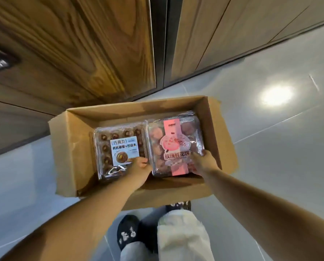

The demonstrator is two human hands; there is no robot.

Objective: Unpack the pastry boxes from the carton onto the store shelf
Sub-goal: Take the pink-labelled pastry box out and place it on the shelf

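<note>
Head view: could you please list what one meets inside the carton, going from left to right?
In order: chocolate pastry box → left hand → rose pastry box → right hand.

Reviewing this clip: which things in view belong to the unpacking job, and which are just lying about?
Job: carton; pink-labelled pastry box, gripped at its near edge by left hand and right hand; white-labelled pastry box.
Lying about: wooden cabinet doors; tiled floor; black slipper.
</note>
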